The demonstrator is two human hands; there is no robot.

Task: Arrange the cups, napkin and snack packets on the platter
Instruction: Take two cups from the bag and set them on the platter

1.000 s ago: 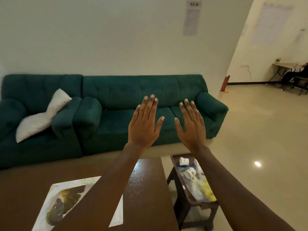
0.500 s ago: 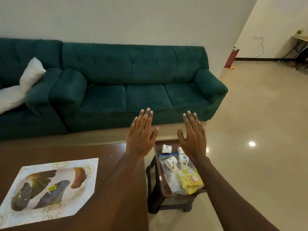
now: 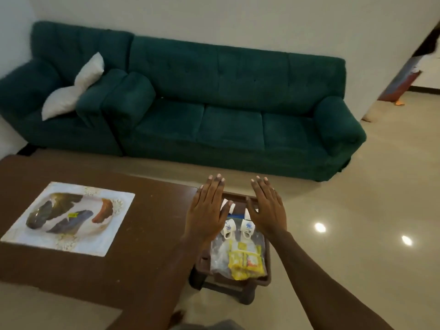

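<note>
A long green sofa [image 3: 228, 108] is filling the back of the room against the wall, with a white cushion [image 3: 73, 88] leaning in its left section. Pale floor [image 3: 357, 210] is lying wide open to your right, all the way past the sofa's arm. On your left the brown table [image 3: 133, 246] is stretching across, its near right corner sitting just beside the small stool [image 3: 266, 277]. The platter [image 3: 69, 219] is lying flat on that table, well left of your hands, a rectangle with its long axis running from near left to far right and bare wood all round its edges. The stool is standing low between your forearms, crowded with things. The snack packets [image 3: 244, 259] are piled at its near end, yellow ones on clear ones, lengthwise toward you. Beyond them two cups [image 3: 238, 228] are lying on their sides side by side, handles pointing back at you, with more white pieces partly hidden behind your hands; I cannot tell which is the napkin. Your left hand [image 3: 206, 210] and right hand [image 3: 269, 210] are hovering palm down over the stool's far end, fingers spread flat, gripping nothing, apart from each other.
</note>
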